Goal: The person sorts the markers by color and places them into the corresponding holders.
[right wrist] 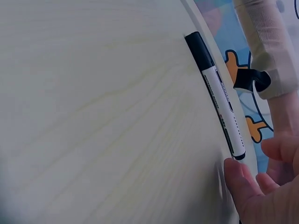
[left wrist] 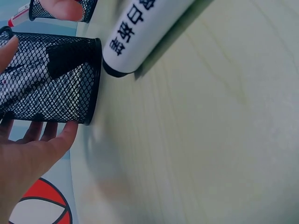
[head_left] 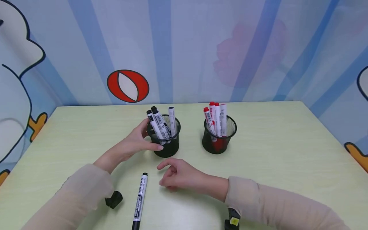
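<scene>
My left hand (head_left: 133, 145) grips a black mesh pen cup (head_left: 172, 149) from its left side, the thumb across the front and the fingers behind. Several black-capped whiteboard markers (head_left: 158, 124) lean inside that cup, which stands on the table. In the left wrist view, fingertips press against the mesh wall (left wrist: 77, 100). One black whiteboard marker (head_left: 140, 198) lies on the table between my forearms. My right hand (head_left: 182, 175) hovers right of it with loosely bent fingers and nothing in them. The right wrist view has these fingers near the marker's (right wrist: 224, 107) end.
A second black mesh cup (head_left: 211, 147) holds several red-capped markers (head_left: 214, 119) to the right. The pale wooden table (head_left: 287, 153) ends at a blue striped backdrop (head_left: 195, 51). Black straps (head_left: 114, 200) hang by both sleeves.
</scene>
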Available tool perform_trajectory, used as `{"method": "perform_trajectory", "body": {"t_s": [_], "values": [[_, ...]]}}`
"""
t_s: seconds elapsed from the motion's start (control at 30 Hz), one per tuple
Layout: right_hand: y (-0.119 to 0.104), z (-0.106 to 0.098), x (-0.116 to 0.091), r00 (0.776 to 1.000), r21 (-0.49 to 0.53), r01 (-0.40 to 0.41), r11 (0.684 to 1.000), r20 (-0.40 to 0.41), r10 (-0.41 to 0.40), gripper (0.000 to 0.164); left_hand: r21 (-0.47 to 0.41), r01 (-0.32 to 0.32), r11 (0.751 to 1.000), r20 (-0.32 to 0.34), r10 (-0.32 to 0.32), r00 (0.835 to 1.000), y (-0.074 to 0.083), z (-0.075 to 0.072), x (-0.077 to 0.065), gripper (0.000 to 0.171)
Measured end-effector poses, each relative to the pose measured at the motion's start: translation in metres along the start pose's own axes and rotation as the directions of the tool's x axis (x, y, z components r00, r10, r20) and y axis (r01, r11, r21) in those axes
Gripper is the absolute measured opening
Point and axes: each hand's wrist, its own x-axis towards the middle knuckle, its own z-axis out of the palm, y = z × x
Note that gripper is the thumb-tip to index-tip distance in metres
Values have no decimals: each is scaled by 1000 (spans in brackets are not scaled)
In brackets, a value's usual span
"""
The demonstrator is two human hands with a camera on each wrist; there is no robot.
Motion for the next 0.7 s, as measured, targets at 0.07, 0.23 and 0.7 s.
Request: {"method": "perform_trajectory", "body": {"t_s": [0.07, 0.23, 0.7], "values": [[-1, 5, 2, 1000, -8, -2, 1000, -6, 2, 37, 2, 0, 1000, 2, 0, 1000, 0, 0, 1, 97], [-6, 17, 7, 999, -74, -14, 997, -46, 11, 34, 12, 17, 1000, 13, -17, 1000, -1, 0, 7, 100], [-13, 36, 18, 987, -323, -39, 946, -163, -15, 38, 15, -20, 1000, 50, 20, 999, 1, -2, 8, 99]]}}
